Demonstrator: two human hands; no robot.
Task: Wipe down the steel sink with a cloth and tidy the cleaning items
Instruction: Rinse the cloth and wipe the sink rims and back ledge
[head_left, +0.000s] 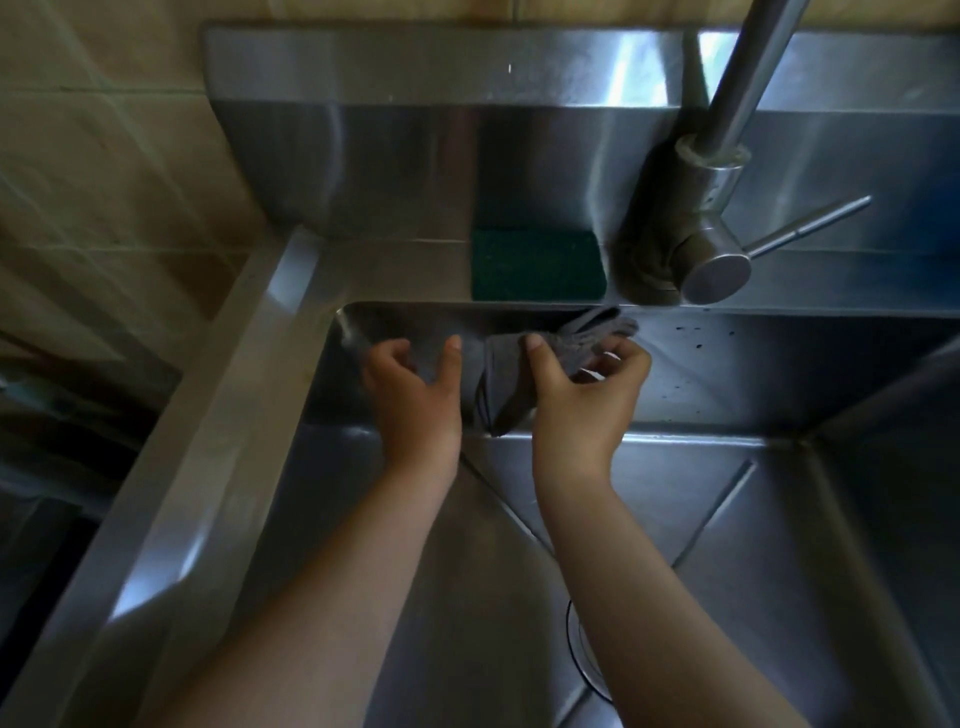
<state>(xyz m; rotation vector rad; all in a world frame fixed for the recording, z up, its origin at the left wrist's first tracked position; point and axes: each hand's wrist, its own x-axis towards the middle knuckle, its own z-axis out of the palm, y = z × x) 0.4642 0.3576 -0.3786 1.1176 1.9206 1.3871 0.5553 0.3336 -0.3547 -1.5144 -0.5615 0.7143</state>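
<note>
A grey cloth (506, 382) hangs bunched against the far wall of the steel sink (727, 364). My right hand (582, 400) grips the cloth, thumb on its front and fingers curled behind its upper part. Just to the left, my left hand (415, 395) is held with fingers apart and curved, holding nothing, its thumb close to the cloth's left edge. A dark green scouring sponge (537, 265) lies flat on the ledge behind the basin, beside the tap.
A steel tap (701, 223) with a side lever rises from the ledge at the right, above the cloth. The drain (582, 649) is partly hidden behind my right forearm. A steel rim (218, 415) borders the sink on the left, with a tiled wall beyond.
</note>
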